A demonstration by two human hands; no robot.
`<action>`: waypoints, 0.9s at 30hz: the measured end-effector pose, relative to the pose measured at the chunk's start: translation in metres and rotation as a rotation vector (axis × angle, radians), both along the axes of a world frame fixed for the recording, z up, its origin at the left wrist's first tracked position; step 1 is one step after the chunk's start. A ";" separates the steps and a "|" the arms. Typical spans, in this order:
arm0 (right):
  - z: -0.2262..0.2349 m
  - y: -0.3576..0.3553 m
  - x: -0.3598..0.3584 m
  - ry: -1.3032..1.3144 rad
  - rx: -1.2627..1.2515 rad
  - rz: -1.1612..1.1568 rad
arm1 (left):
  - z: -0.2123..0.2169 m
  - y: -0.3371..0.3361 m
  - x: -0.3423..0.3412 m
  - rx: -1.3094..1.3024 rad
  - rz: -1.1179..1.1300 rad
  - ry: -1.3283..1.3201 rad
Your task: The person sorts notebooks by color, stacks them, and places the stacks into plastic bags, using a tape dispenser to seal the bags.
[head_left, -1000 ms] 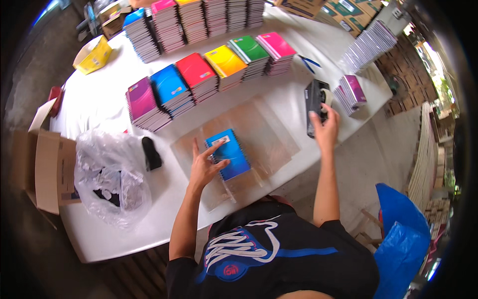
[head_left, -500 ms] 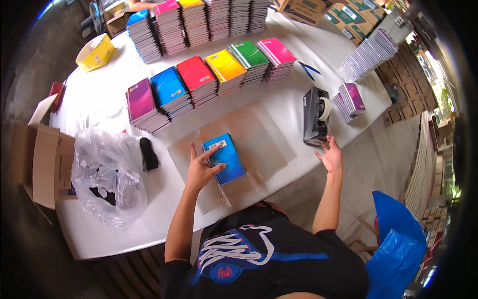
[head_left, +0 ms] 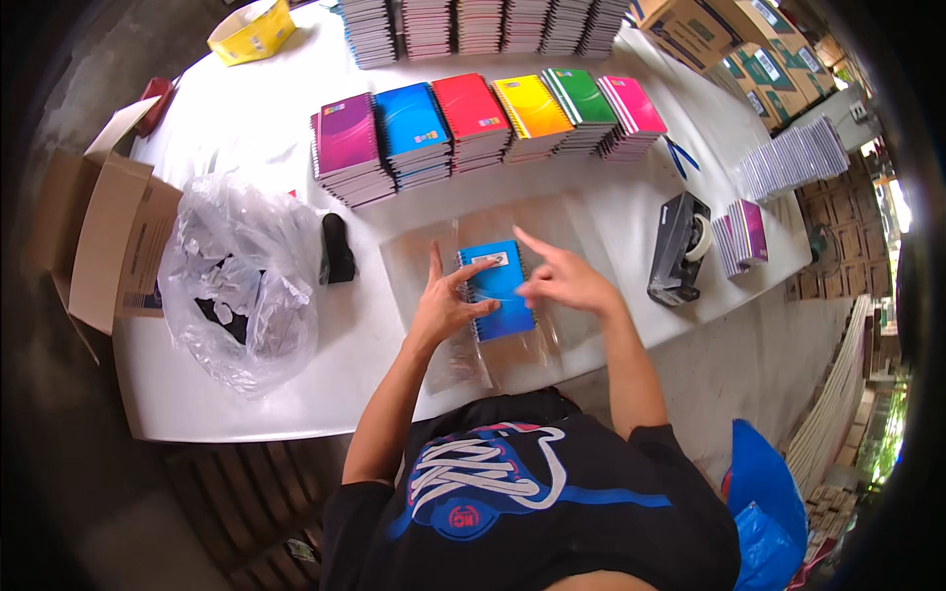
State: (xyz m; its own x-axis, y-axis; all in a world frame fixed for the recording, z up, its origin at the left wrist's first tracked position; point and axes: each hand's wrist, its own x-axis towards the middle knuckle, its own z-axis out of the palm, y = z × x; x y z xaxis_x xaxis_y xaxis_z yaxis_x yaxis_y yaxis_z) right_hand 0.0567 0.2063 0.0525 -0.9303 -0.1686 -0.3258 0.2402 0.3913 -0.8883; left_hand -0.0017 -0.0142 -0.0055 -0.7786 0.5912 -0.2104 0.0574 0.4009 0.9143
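From where I stand, the white label (head_left: pixel 502 259) on the blue notebook (head_left: pixel 505 317) is too small to read; short lettering marks the black shirt's (head_left: pixel 611 537) round emblem (head_left: pixel 464 520).

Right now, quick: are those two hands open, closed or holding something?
Left hand: open, spread on the blue spiral notebook.
Right hand: partly curled at the notebook's right edge; whether it holds anything cannot be told.

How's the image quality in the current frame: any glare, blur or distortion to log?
In the head view, the white table is washed out toward its far left; also in the head view, the clear plastic bag catches bright glints; fisheye bending and dark corners mark the head view's rim; the right hand looks slightly blurred there.
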 end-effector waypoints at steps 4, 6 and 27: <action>-0.006 -0.044 -0.041 -0.024 0.522 0.085 | -0.007 0.001 0.003 -0.020 0.014 0.077; -0.011 -0.051 -0.042 0.104 0.909 -0.011 | -0.005 0.000 0.004 -0.064 0.013 0.117; -0.061 -0.052 0.054 0.576 -0.001 -0.244 | -0.043 -0.002 0.092 0.417 0.258 0.521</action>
State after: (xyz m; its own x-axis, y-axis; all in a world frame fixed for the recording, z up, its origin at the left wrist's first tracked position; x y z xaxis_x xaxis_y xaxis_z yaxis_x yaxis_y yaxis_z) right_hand 0.1109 0.1540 -0.0082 -0.9682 0.0710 0.2398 -0.1953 0.3846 -0.9022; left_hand 0.0908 -0.0158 -0.0484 -0.8421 0.3249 0.4304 0.4789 0.0837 0.8739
